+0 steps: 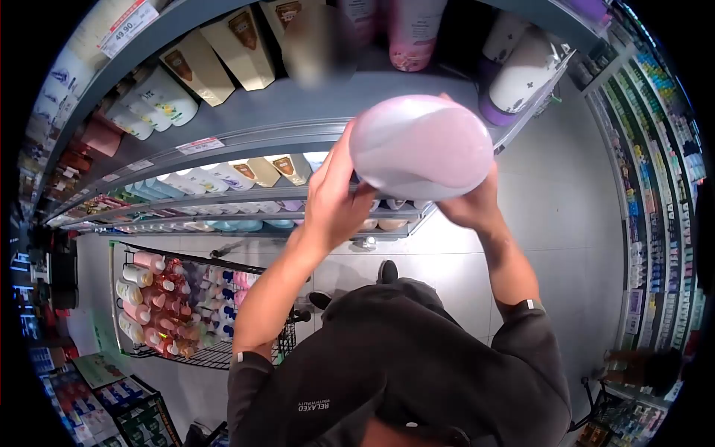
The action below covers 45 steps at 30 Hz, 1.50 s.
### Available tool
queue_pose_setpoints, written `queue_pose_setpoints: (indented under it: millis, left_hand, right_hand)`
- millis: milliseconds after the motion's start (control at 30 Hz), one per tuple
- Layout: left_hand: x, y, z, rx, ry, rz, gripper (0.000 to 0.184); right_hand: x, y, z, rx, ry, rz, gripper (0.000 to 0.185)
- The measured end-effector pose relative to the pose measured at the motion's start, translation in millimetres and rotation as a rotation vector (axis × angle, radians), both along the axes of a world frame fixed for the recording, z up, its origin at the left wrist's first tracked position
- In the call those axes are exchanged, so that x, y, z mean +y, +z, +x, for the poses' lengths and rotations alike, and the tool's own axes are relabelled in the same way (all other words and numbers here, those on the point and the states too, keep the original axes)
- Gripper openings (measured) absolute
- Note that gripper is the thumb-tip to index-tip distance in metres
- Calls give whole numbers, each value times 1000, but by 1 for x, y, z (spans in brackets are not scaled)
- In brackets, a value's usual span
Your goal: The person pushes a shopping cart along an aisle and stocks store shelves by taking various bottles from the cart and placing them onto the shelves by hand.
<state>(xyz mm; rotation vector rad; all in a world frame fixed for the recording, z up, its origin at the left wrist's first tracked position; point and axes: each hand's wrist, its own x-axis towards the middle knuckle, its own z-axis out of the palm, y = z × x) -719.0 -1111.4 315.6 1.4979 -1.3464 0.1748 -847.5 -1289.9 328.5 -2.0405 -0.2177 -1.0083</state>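
A pale pink bottle (421,145), its broad rounded surface turned up to the camera, is held between both hands in front of the shelf. My left hand (331,194) grips its left side, the fingers partly hidden behind it. On the right side my right hand (473,197) holds it from below and behind, its fingertips mostly out of sight. Behind the bottle runs a grey shelf (290,100). A pink bottle (415,33) and white-and-purple bottles (521,78) stand on that shelf, near the held one.
Gold boxes (238,48) and white bottles (167,97) stand further left on the shelf. A wire cart (216,356) full of bottles is at the lower left. Stocked shelves (633,186) line the right side, across the tiled floor (555,216).
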Motion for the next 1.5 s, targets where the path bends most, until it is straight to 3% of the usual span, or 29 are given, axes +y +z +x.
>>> queue_pose_setpoints:
  millis: [33,167,233,333,433,700,767,867,967,1033,1100,1133,1167,1233,1300,1367,1500]
  left_hand:
    - [-25,7,6,-138,65,-62,73]
    - [-95,-6,36,146,-112,-117,73]
    - [-109,3,35,41,-38,-91,74]
    - [-124,0,38,169,-88,-59,77]
    - [-135,1,41,239,-126,-47,76]
    - [-157,10,26,285,7,39,72]
    - [-159,11,25,359,-84,2,71]
    - [-165,-9,31,100,73,-98,72]
    - [-165,-17,31,51,171,-120,73]
    - [-149,-20,33,-28,192,-292,71]
    - [-112,-11,27,17,196,-373,44]
    - [-80,-14,23,48,150,-314,40]
    - [-43,-22,17,90,110,-256,35]
    - [26,-69,6,208,143,-217,30]
    - [96,-136,-4,422,283,-115,22]
    - [172,-195,-16,595,553,8,16]
    - [305,-313,-33,1038,1096,-70,18]
  right_hand:
    - [-14,1,5,-45,-12,40,89]
    - [-67,3,24,-19,29,193,79]
    - [-83,-3,33,-54,124,341,77]
    - [-95,-8,39,-98,164,350,77]
    - [-94,-2,40,-20,252,594,77]
    - [-104,-7,44,-47,48,560,70]
    - [-103,-3,42,0,7,525,66]
    - [-98,-9,47,-15,-43,527,56]
    - [-96,-14,48,6,-94,499,53]
    - [-100,-24,49,51,-161,423,55]
    - [-77,-34,49,-116,-214,347,54]
    - [-61,-41,42,-138,-368,225,55]
    - [-46,-50,34,-158,-510,99,55]
    - [-21,-83,20,-153,-549,-47,54]
    - [10,-133,12,-19,-415,-89,56]
    - [48,-188,3,399,-268,3,58]
    - [123,-266,-7,1026,31,290,63]
